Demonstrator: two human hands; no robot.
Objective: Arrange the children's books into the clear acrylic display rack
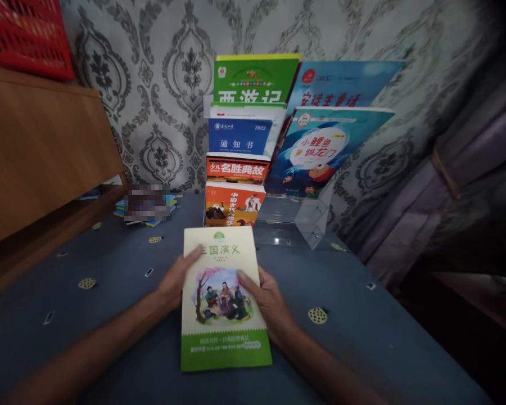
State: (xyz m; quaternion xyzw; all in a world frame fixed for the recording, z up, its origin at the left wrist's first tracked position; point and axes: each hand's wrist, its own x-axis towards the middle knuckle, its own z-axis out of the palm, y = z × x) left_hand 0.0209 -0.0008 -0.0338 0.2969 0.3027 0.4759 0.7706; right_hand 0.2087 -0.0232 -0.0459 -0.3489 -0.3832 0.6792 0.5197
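Note:
A pale book with a green band along its bottom (219,349) is held upright before me, its illustrated cover facing me. My left hand (179,278) grips its left edge, thumb on the cover near the title. On the opposite edge, my right hand (267,295) is closed, its thumb lying across the picture; the other fingers of both hands are hidden behind the book. Just beyond it stands a clear acrylic rack (316,222) with books in tiers. An orange book (236,205) is in its lowest filled left tier, a blue booklet (240,136) higher up.
On the rack's right side are a teal fish-cover book (320,149) and a blue book (346,84); a green book (255,79) tops the left. A small book stack (145,205) lies at left, near a wooden cabinet (42,152) bearing a red basket (27,36). A curtain (434,185) hangs right.

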